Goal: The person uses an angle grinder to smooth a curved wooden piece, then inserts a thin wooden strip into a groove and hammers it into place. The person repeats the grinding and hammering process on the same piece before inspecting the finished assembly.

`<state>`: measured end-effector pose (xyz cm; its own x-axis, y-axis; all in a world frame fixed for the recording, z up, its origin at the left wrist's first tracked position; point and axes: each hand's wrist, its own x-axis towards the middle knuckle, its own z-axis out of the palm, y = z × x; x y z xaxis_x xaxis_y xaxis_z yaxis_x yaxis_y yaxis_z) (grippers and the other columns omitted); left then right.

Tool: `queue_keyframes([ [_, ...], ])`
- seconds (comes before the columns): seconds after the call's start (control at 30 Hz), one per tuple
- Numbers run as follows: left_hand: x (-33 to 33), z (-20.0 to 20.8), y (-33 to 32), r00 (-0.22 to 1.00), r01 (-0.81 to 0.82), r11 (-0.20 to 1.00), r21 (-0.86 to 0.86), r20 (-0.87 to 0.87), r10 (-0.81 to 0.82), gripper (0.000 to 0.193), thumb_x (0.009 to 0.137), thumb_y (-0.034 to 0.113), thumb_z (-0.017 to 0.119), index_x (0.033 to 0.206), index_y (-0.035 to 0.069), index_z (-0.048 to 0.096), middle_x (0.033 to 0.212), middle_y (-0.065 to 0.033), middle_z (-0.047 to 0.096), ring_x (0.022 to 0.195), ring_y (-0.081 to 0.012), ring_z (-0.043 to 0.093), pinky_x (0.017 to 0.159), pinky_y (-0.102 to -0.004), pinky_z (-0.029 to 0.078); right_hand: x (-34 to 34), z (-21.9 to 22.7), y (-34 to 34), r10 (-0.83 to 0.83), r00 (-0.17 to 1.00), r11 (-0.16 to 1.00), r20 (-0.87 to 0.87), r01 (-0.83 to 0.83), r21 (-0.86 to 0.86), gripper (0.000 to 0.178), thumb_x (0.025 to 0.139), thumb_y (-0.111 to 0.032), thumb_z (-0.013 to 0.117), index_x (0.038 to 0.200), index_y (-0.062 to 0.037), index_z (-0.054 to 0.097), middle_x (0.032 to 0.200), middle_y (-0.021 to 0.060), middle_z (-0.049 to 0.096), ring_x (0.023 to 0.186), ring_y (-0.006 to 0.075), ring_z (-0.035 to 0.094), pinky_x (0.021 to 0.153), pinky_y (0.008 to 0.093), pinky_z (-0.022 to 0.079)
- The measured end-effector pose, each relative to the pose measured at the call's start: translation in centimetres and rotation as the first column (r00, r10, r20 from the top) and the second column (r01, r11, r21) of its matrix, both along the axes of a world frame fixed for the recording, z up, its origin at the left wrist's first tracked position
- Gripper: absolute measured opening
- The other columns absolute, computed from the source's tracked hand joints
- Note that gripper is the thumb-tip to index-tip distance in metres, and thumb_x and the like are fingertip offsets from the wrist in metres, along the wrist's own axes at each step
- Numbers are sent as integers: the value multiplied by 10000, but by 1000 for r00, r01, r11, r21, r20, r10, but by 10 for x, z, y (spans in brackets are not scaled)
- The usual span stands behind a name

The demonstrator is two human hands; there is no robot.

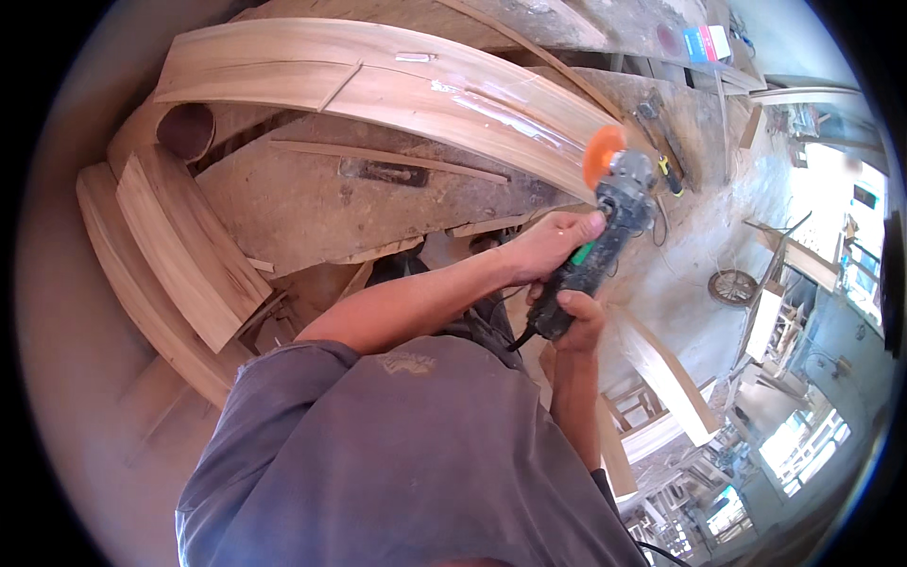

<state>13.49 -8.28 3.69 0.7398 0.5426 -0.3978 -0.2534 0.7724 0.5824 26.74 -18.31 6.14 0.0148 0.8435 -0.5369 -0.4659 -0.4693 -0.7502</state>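
Note:
An angle grinder [595, 265], dark and dusty with a green patch, is held up in both my hands. My left hand [553, 246] wraps round the body behind the head, its thumb lying along the casing. Lower down, my right hand [580, 319] closes on the rear end near the cord. At the front, the orange disc [602, 157] shows by the right end of a long curved wooden board [378, 76]; whether it touches the wood I cannot tell. A thin wood sliver [340, 87] and a glossy streak [510, 118] lie on the board.
The worn workbench [274, 184] carries a thin wood strip [397, 162], a brown round disc [186, 130] and a yellow-black hand tool [670, 177]. Curved boards [179, 255] lean at the left. More wood pieces [661, 378] stand at the right, below a spoked wheel [732, 286].

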Motion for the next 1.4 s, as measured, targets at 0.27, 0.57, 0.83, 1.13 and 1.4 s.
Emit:
queue_keyframes([
  [0.27,-16,-11,-10,935,-352,917,-188,-124,333,647,1082,609,444,1175,10,669,853,-112,712,708,-215,701,667,-375,591,-34,3,17,189,969,982,160,-186,-37,460,706,-208,736,1069,59,644,828,141,705,703,244,704,677,364,596],
  [0.57,-44,-12,-12,915,-376,917,136,-105,390,548,960,427,767,1260,-3,610,1085,-100,703,987,-190,666,908,-350,550,-43,-17,42,320,798,934,511,-356,-29,440,672,-134,742,1069,26,646,872,74,693,749,169,685,690,319,557],
  [0.83,-57,-18,5,825,-463,885,48,-342,450,268,870,190,860,971,39,663,854,3,629,753,-83,581,674,-292,508,-66,-26,70,388,804,911,450,-410,-52,486,673,-137,776,1099,38,623,894,59,677,823,151,655,720,327,536],
  [1.13,-56,-18,5,782,-485,869,102,-394,483,179,864,139,824,868,29,683,801,0,634,707,-84,584,631,-293,503,-69,-23,71,398,778,900,487,-434,-41,475,683,-131,749,1104,55,630,905,65,696,806,161,683,723,313,540],
  [1.4,-56,-19,5,788,-473,877,82,-406,463,168,862,145,813,876,13,710,815,-20,670,711,-98,618,640,-301,520,-68,-27,69,404,781,906,476,-415,-89,473,676,-133,792,1082,45,626,904,75,690,820,166,669,730,318,535],
])
